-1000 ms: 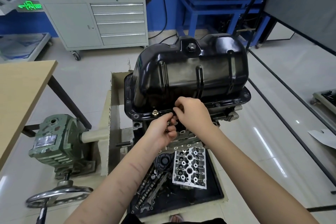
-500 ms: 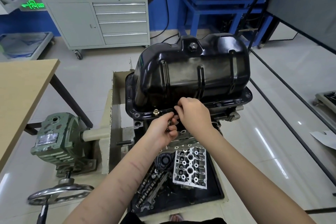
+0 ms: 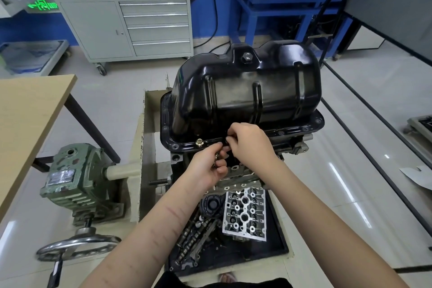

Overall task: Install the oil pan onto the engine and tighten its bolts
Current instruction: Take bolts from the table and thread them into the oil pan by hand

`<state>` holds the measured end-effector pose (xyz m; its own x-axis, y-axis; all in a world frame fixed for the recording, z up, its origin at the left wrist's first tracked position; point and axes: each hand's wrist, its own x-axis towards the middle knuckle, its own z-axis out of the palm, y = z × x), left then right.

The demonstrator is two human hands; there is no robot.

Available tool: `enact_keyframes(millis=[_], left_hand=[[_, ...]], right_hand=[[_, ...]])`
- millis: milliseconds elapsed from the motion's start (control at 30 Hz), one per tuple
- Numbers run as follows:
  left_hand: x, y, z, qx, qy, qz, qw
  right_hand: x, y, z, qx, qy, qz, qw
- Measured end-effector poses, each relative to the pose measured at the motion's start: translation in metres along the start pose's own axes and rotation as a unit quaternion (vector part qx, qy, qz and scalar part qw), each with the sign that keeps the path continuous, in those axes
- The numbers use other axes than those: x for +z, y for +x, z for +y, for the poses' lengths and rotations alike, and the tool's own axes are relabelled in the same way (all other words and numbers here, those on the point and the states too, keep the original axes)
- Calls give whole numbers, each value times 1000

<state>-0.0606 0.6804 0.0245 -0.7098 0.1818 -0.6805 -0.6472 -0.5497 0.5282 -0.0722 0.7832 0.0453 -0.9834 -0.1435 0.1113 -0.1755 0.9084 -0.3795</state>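
The black oil pan [image 3: 245,100] sits on the engine; at its six o'clock flange, right hand [image 3: 251,145] fingers pinch a bolt, left hand [image 3: 207,168] curled around spare bolts [image 3: 217,159].

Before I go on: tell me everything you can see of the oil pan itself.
The oil pan is glossy black, looks like pressed metal, ribbed, sitting sump-up on the engine block. A drain plug sits on top. One brass-coloured bolt stands in the near flange; other holes look empty. The right hand touches the near flange.
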Motion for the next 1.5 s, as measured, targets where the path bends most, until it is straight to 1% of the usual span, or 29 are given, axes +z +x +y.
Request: enact_keyframes(millis=[167, 367, 500, 667, 833, 967, 1133, 1200, 1300, 1333, 1400, 1467, 1500], left_hand=[[-1, -1, 0, 0, -3, -5, 1000], [-1, -2, -1, 3, -3, -1, 1000], [-3, -2, -1, 3, -1, -2, 1000], [-4, -2, -1, 0, -3, -3, 1000], [-2, -1, -1, -1, -1, -1, 1000], [-1, -1, 0, -1, 0, 9, 1000], [3, -3, 5, -27, -18, 9, 999], [4, -4, 8, -42, -25, 10, 999], [6, -4, 10, -56, -36, 11, 998], [6, -4, 11, -59, -40, 11, 997], [6, -4, 11, -64, -49, 10, 997], [5, -4, 12, -68, -56, 10, 996], [5, -5, 12, -69, -58, 9, 996]], right_hand=[[3, 0, -1, 11, -12, 16, 1000], [4, -1, 1, 49, 90, 27, 994], [7, -3, 4, 1, 25, 16, 1000], [0, 4, 7, -3, 21, -14, 1000], [0, 4, 5, -4, 4, -1, 1000], [3, 6, 2, -14, -35, 16, 999], [4, 8, 2, -14, -38, 22, 999], [2, 8, 5, -6, -8, 25, 1000], [-5, 7, 16, 23, 113, 53, 992], [-5, 5, 20, 29, 151, 75, 985], [-4, -3, 27, 34, 198, 142, 969], [1, -13, 33, 51, 242, 207, 947], [5, -17, 35, 66, 279, 219, 933]])
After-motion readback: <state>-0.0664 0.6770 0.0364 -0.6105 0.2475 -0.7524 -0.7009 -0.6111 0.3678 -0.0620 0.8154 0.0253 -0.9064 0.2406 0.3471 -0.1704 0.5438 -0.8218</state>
